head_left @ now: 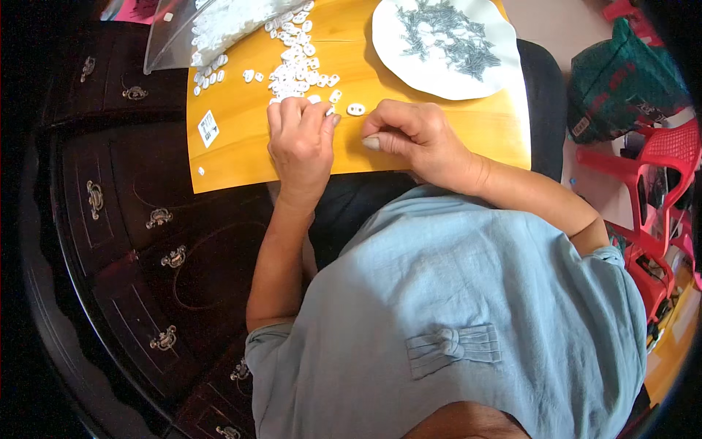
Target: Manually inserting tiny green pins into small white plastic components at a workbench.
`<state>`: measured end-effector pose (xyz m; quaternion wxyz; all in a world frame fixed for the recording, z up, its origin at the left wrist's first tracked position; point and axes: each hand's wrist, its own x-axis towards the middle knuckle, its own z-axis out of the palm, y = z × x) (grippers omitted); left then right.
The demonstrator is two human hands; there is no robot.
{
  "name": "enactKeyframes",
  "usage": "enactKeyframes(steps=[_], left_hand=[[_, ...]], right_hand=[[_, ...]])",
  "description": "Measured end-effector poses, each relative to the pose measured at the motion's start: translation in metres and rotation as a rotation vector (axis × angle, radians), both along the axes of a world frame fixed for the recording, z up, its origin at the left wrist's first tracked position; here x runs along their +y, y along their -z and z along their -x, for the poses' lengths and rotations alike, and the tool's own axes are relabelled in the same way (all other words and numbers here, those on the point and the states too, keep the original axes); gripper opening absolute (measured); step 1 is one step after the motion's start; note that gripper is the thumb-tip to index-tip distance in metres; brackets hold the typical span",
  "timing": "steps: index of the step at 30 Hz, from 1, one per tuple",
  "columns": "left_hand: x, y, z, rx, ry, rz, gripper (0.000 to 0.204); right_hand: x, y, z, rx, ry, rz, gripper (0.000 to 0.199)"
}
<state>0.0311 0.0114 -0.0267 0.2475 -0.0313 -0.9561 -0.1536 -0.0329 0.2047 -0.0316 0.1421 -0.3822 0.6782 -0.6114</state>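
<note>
1. Far left: dark wooden cabinet [146, 241] w/ brass handles is sitting beside the yellow board [241, 139].
2. Clear plastic bag [183, 33] is lying at board's top-left, small white plastic pieces [296, 66] spilling out in a loose trail toward the hands; each is small, oval, glossy.
3. Left hand [300, 139] is resting knuckles-up at trail's end, fingers curled over pieces; can't tell what it's gripping.
4. One white piece [356, 110] is lying just btwn both hands.
5. Right hand [413, 139] is pinching thumb & fingers narrowly; item hidden.
6. White plate [482, 80] is holding grey screws [446, 36].
</note>
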Motion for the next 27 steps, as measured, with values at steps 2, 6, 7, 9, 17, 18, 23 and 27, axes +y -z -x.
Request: enactKeyframes(steps=[2, 6, 7, 9, 17, 18, 23, 27], left_hand=[[0.003, 0.003, 0.002, 0.025, -0.010, 0.065, 0.018], [0.000, 0.006, 0.003, 0.057, -0.026, 0.082, 0.013], [0.000, 0.006, 0.001, 0.077, -0.024, -0.093, 0.010], [0.003, 0.001, -0.004, 0.102, -0.019, -0.269, 0.008], [0.041, -0.027, -0.024, -0.193, -0.046, -1.468, 0.011], [0.043, -0.028, -0.024, -0.190, -0.043, -1.469, 0.011], [0.059, -0.035, -0.028, -0.084, -0.050, -1.742, 0.013], [0.060, -0.025, -0.031, -0.026, -0.035, -1.704, 0.014]], right_hand=[[-0.001, 0.001, 0.001, 0.007, -0.003, -0.004, 0.007], [-0.001, 0.001, 0.003, -0.033, -0.008, 0.005, 0.007], [-0.001, 0.002, 0.003, -0.101, -0.015, 0.031, 0.007], [0.000, 0.002, 0.003, -0.163, -0.021, 0.056, 0.006], [-0.013, -0.024, -0.003, -0.399, 0.013, 0.265, 0.007], [-0.015, -0.024, -0.005, -0.395, 0.012, 0.263, 0.007], [-0.016, -0.027, -0.011, -0.387, 0.103, 0.193, 0.007], [-0.015, -0.024, -0.012, -0.364, 0.079, 0.211, 0.008]])
